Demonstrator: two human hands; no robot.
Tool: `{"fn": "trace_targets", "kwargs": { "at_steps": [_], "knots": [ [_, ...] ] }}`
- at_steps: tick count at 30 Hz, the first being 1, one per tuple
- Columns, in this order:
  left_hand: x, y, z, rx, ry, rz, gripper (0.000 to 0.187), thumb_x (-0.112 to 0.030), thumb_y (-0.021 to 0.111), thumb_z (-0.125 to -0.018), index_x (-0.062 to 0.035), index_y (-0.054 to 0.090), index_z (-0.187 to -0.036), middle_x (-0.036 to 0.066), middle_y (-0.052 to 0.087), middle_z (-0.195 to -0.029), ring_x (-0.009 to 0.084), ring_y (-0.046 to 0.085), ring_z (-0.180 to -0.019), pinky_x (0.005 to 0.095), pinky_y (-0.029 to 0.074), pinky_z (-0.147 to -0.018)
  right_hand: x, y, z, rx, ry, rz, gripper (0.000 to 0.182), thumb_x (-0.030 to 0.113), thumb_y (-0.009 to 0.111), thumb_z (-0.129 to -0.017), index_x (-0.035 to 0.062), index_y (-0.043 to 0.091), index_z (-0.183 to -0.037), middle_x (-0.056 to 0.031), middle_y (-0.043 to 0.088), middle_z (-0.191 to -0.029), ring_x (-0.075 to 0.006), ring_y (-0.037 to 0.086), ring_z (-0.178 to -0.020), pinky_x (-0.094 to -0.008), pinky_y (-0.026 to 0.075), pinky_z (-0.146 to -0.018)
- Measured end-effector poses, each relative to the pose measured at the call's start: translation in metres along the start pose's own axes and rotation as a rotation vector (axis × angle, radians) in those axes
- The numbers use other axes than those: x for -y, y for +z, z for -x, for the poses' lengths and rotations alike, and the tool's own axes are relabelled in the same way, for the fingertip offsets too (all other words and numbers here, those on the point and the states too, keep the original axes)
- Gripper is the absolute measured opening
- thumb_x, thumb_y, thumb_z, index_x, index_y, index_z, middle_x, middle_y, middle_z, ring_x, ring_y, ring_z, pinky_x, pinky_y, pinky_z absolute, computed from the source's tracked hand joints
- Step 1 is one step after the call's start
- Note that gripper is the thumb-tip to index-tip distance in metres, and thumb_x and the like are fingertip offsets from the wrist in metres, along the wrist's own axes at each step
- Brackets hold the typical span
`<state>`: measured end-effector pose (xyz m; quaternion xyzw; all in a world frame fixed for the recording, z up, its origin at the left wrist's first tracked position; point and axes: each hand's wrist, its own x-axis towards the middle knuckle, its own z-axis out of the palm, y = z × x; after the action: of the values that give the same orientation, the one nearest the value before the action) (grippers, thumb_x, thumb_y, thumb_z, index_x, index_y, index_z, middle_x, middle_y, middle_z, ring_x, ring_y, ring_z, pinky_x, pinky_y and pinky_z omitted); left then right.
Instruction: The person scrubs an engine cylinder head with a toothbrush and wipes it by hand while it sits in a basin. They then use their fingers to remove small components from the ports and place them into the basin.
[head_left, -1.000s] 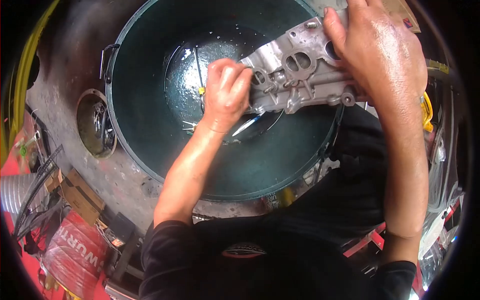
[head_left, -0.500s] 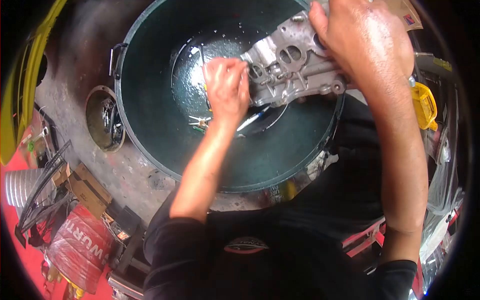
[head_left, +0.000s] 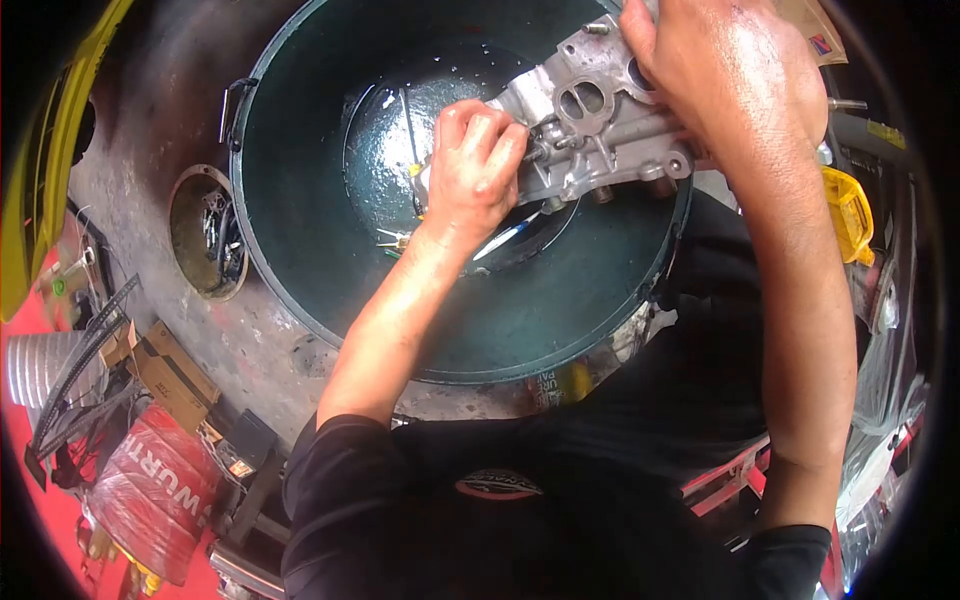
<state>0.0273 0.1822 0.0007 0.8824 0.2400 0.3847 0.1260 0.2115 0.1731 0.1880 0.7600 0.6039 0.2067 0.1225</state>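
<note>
A grey cast-metal engine part [head_left: 600,150] with round ports and studs is held over a large dark green tub [head_left: 300,250]. My right hand [head_left: 735,75] grips its upper right end, fingers wrapped over the far side. At its left end is my left hand [head_left: 475,165], fingers curled against the metal; whether it holds anything small is hidden. Below, in the tub, are shallow liquid [head_left: 395,140], a thin rod [head_left: 409,125], a blue-and-white slim tool [head_left: 505,238] and a small item with light prongs [head_left: 392,240].
Left of the tub stands a round container [head_left: 208,235] of small metal parts. Cardboard [head_left: 175,380], a red plastic-wrapped bundle [head_left: 160,485] and a silver ribbed hose [head_left: 45,365] lie at lower left. A yellow plastic item [head_left: 848,215] is at the right.
My left hand has shifted right and slightly up, onto the left end of the metal part. The part has tilted slightly; my right hand keeps its hold.
</note>
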Motion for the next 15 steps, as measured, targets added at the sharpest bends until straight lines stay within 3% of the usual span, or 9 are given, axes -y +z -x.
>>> {"fn": "trace_targets", "kwargs": {
  "at_steps": [3,7,11,12,15],
  "knots": [
    [0.001,-0.006,-0.001,0.07,0.023,0.073,0.036,0.003,0.068,-0.06,-0.0061,0.066,-0.094,0.008,0.061,-0.095,0.0326,0.057,-0.095,0.0443,0.048,-0.083,0.002,-0.003,-0.003,0.015,0.03,0.023,0.033,0.036,0.056,-0.092,0.0034,0.064,-0.096,-0.0184,0.069,-0.096,-0.03,0.069,-0.09,-0.0411,0.056,-0.081],
    [0.018,-0.004,-0.006,0.039,-0.004,-0.085,0.03,-0.006,0.066,-0.062,-0.005,0.061,-0.092,0.009,0.058,-0.099,0.033,0.056,-0.104,0.0441,0.047,-0.086,0.008,-0.003,-0.003,-0.006,0.04,0.033,0.033,0.035,0.055,-0.093,0.0038,0.064,-0.098,-0.0172,0.069,-0.099,-0.0318,0.069,-0.093,-0.042,0.056,-0.082],
    [0.017,-0.011,-0.008,0.104,0.041,-0.063,0.032,-0.001,0.066,-0.065,-0.0058,0.065,-0.097,0.008,0.062,-0.099,0.0332,0.056,-0.099,0.0454,0.048,-0.083,0.005,0.005,-0.001,-0.051,0.035,0.063,0.032,0.035,0.055,-0.092,0.0043,0.064,-0.099,-0.0159,0.069,-0.098,-0.0332,0.068,-0.092,-0.0427,0.056,-0.081],
    [0.028,-0.01,-0.003,0.134,-0.084,-0.206,0.027,-0.003,0.068,-0.071,-0.0056,0.068,-0.097,0.01,0.065,-0.099,0.0327,0.06,-0.097,0.0461,0.048,-0.085,0.002,0.012,0.0,-0.098,0.015,0.036,0.032,0.035,0.056,-0.092,0.0043,0.064,-0.099,-0.0158,0.068,-0.097,-0.033,0.068,-0.09,-0.0426,0.056,-0.08],
    [0.033,-0.005,-0.007,-0.051,-0.392,-0.091,0.015,-0.012,0.072,-0.084,-0.0046,0.073,-0.096,0.013,0.067,-0.095,0.0321,0.064,-0.089,0.0433,0.05,-0.083,-0.007,0.015,-0.01,-0.034,-0.018,-0.026,0.032,0.034,0.058,-0.091,0.0042,0.065,-0.098,-0.0155,0.067,-0.093,-0.0316,0.067,-0.086,-0.0417,0.055,-0.077]
  ]
}}
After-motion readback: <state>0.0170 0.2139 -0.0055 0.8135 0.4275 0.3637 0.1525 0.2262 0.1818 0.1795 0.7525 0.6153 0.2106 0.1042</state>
